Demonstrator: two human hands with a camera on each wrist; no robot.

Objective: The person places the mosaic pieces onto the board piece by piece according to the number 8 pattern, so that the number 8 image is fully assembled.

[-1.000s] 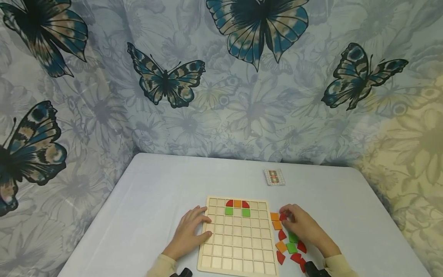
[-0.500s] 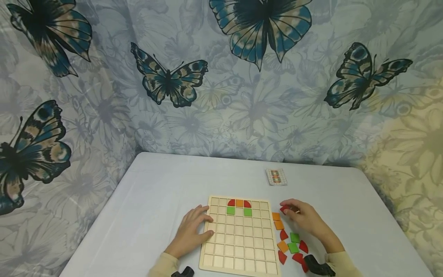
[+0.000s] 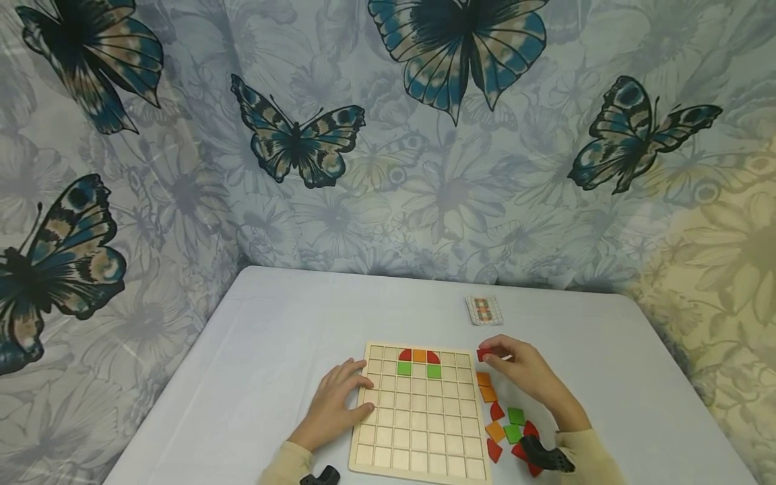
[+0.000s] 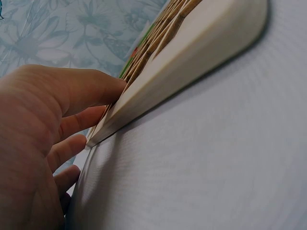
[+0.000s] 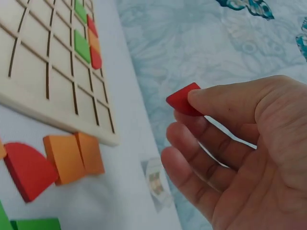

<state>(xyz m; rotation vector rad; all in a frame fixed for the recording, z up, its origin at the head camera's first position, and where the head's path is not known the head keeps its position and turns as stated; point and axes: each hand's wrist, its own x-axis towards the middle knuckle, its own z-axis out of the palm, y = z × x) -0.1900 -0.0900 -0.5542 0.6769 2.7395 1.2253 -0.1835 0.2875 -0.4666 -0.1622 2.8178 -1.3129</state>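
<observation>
The board (image 3: 418,426), a pale grid of shallow square cells, lies flat on the white tabletop (image 3: 291,323) in the lower centre of the head view. The left hand (image 3: 333,407) is at its left edge: fingers spread and relaxed, thumb and fingertips on the rim, with the thumb overlapping the upper surface in the left wrist view.

The right hand (image 3: 526,370) pinches one red piece (image 5: 182,101) between thumb and fingers; the thumb covers part of the piece. In the head view, this piece appears just right of the board's upper right corner. In the right wrist view, it appears near the centre of the frame, against the patterned backdrop (image 3: 448,195).

Five cells near the board's top edge are filled. Upper row, left to right: red quarter-round (image 3: 405,355), orange square (image 3: 419,356), second red quarter-round (image 3: 433,357). Row below: one green square (image 3: 404,368) under each red piece, with the cell between them unfilled.

Loose orange pieces (image 3: 495,431), green pieces (image 3: 513,433) and red pieces (image 3: 494,450) lie right of the board, at lower right of centre; a black wrist device (image 3: 547,453) hides some. A patterned card (image 3: 483,310) lies farther up the tabletop, above the right hand.
</observation>
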